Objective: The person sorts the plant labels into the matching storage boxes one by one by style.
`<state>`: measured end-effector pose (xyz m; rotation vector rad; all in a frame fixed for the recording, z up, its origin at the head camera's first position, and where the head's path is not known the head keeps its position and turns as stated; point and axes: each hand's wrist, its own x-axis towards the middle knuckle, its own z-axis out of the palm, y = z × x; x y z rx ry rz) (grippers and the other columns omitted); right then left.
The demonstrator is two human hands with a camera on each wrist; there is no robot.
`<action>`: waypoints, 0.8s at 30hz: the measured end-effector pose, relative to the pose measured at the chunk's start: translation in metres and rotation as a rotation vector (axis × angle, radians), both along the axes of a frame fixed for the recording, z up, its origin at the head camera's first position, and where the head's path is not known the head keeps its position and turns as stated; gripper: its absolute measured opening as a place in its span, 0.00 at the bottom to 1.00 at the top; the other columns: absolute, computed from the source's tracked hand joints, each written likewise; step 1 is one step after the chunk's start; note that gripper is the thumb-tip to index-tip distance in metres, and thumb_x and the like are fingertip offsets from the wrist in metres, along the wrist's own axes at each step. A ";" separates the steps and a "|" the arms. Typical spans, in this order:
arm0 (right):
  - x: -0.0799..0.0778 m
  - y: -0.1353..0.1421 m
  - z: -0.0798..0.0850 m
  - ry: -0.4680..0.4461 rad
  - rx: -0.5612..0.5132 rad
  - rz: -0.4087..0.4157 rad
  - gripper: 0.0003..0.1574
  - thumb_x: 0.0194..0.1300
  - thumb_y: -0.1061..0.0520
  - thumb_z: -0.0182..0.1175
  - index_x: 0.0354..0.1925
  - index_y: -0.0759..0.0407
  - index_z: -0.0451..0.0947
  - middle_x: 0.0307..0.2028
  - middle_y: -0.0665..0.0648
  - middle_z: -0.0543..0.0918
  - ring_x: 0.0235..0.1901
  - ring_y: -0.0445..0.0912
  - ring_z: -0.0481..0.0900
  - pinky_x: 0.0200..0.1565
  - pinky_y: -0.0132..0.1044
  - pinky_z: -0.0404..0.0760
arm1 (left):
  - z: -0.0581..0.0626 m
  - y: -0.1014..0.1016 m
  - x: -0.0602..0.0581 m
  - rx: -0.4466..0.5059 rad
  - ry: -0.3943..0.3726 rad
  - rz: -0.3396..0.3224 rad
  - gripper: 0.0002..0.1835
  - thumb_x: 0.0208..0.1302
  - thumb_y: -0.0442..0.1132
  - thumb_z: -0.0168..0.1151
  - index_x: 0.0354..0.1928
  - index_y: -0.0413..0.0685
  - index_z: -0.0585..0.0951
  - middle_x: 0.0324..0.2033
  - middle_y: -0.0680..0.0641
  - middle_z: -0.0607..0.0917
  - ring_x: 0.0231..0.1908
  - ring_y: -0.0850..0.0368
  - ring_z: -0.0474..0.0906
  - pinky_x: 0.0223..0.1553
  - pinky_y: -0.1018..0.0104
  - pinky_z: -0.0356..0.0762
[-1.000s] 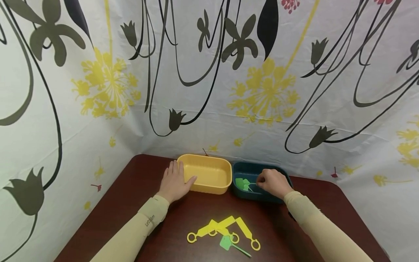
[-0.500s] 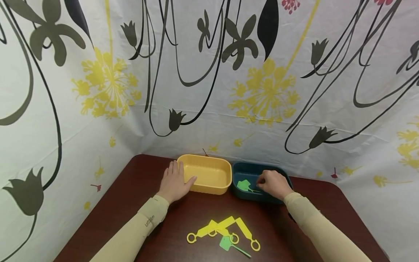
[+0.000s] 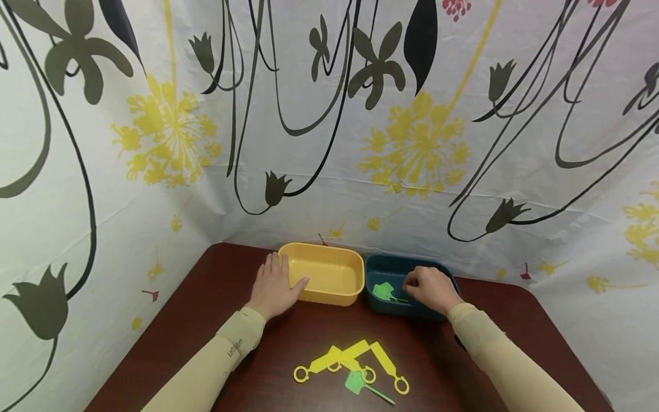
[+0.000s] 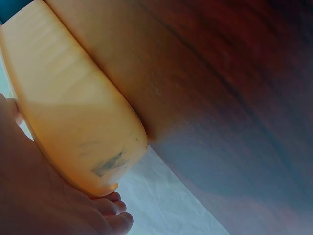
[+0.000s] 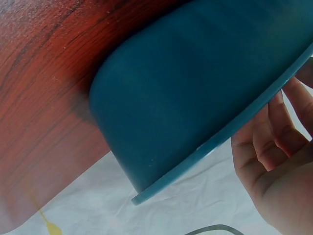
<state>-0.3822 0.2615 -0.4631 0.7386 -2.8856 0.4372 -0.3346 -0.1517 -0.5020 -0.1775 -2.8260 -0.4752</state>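
Some green stemmed tags (image 3: 383, 291) are lying inside the teal bin (image 3: 396, 309) near the curled right hand (image 3: 431, 289), whether pinching anything, I cannot tell; the left hand (image 3: 274, 288), thumb spread, is resting on the yellow bin (image 3: 329, 274).

Has left arm (image 3: 198, 366) and right arm (image 3: 515, 360) extended toward far side. Holds left hand (image 3: 274, 290) palm down, fingers (image 3: 276, 269) straight, thumb (image 3: 298, 287) apart; right hand (image 3: 431, 287) curled.
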 end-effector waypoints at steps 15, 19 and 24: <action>0.005 -0.002 0.003 0.036 -0.017 0.008 0.03 0.66 0.52 0.68 0.37 0.44 0.88 0.31 0.41 0.78 0.27 0.36 0.74 0.30 0.38 0.77 | -0.004 0.000 -0.002 -0.006 0.004 -0.003 0.54 0.69 0.73 0.44 0.77 0.31 0.54 0.74 0.27 0.55 0.74 0.32 0.48 0.71 0.40 0.49; 0.007 -0.003 0.006 0.050 -0.027 0.004 0.04 0.66 0.52 0.68 0.37 0.47 0.89 0.31 0.41 0.78 0.27 0.37 0.74 0.30 0.39 0.76 | -0.005 0.000 -0.003 -0.003 -0.005 -0.005 0.55 0.69 0.73 0.44 0.77 0.32 0.53 0.74 0.27 0.53 0.75 0.32 0.47 0.72 0.40 0.48; 0.009 -0.004 0.010 0.071 -0.042 -0.011 0.02 0.66 0.51 0.68 0.37 0.44 0.88 0.31 0.41 0.77 0.27 0.37 0.74 0.30 0.39 0.76 | -0.003 0.000 -0.003 -0.004 -0.022 -0.006 0.55 0.69 0.73 0.43 0.77 0.32 0.51 0.75 0.27 0.52 0.75 0.32 0.45 0.72 0.40 0.47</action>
